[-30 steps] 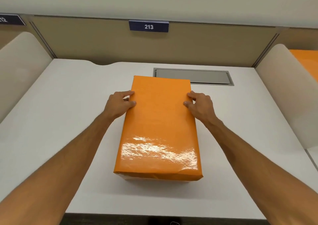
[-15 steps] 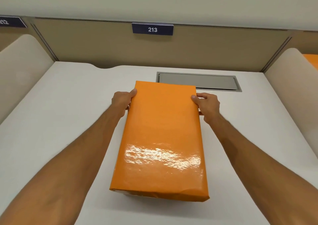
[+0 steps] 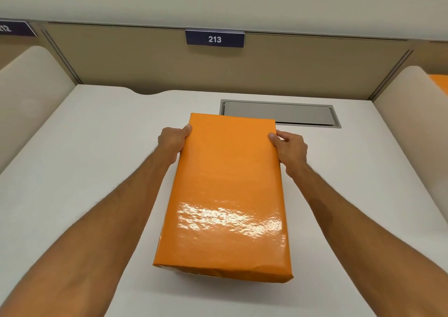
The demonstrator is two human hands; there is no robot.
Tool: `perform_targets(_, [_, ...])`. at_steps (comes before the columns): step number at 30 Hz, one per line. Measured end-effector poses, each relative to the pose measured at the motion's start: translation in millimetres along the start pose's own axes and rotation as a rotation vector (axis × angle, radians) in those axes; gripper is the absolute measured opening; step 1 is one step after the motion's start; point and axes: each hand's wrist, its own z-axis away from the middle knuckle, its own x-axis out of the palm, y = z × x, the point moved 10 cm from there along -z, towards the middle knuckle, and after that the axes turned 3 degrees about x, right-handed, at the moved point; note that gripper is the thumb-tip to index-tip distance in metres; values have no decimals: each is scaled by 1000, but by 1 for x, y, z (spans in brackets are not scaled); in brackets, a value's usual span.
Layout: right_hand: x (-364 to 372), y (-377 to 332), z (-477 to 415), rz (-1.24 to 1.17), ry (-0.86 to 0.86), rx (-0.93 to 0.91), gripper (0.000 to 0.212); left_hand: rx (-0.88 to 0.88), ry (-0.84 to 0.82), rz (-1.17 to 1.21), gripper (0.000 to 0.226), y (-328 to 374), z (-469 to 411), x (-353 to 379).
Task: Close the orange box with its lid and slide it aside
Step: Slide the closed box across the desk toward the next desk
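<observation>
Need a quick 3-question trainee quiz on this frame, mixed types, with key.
1. True or false: the lid already covers the orange box.
2. Where do the left hand and right hand grip the box? A) near corners B) long sides toward the far end C) on top of the lid
3. Fill in: the sign on the back panel reads ___.

Key: 1 true; 2 B; 3 213

We cannot see the fingers of either the left hand [image 3: 172, 141] or right hand [image 3: 289, 148] behind the orange box [image 3: 225, 195]. We lose the grey desk hatch's [image 3: 303, 114] near-left corner behind it. The 212 sign [image 3: 14, 28] is cut by the left edge.
</observation>
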Motion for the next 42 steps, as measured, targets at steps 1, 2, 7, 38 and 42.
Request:
perform_targets(1, [2,-1,2,15,-24,-5,51,16,-16,-1,46,1,3,0])
perform_targets(2, [4,0,6,23,-63,-1,54,34,-43,0,46,2,8,1])
perform_targets(7, [6,18,31,-24,-207,111,69,57,-165,13,63,-14,46,-4])
perform_targets(38, [35,7,126,-251,-525,154,73,1,-170,142,72,-64,148,-90])
perform_targets(42, [66,-21,125,-262,-533,116,71,22,-141,135,72,-58,128,-122])
